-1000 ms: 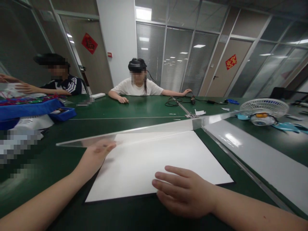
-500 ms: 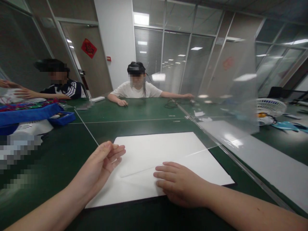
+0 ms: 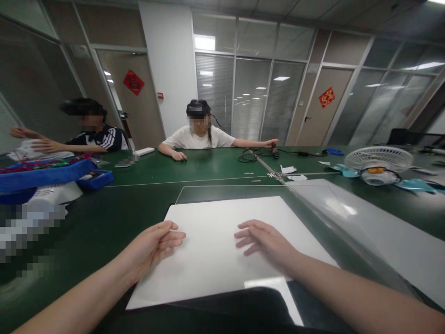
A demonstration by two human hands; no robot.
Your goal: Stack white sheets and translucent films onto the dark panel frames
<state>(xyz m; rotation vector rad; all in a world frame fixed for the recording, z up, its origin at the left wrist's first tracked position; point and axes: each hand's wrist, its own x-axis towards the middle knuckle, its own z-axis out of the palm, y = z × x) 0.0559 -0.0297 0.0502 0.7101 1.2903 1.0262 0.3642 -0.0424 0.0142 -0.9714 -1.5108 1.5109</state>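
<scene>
A white sheet (image 3: 212, 250) lies on the green table (image 3: 114, 218) in front of me. A clear plastic sheet (image 3: 222, 192) lies flat over it, its far edge showing as a thin line beyond the white sheet. My left hand (image 3: 156, 243) rests at the white sheet's left edge, fingers loosely stretched and holding nothing. My right hand (image 3: 264, 241) lies flat on the covered sheet with its fingers spread.
A glossy white panel (image 3: 368, 227) lies to the right, and beyond it a white fan (image 3: 377, 164). Blue trays (image 3: 45, 174) stand at the left. A black cable (image 3: 250, 153) lies mid-table. Two other people sit across the table, one facing me, one at the far left.
The clear sheet was lifted by my left hand, stood nearly upright, and now lies flat over the white sheet. Both hands have moved onto it.
</scene>
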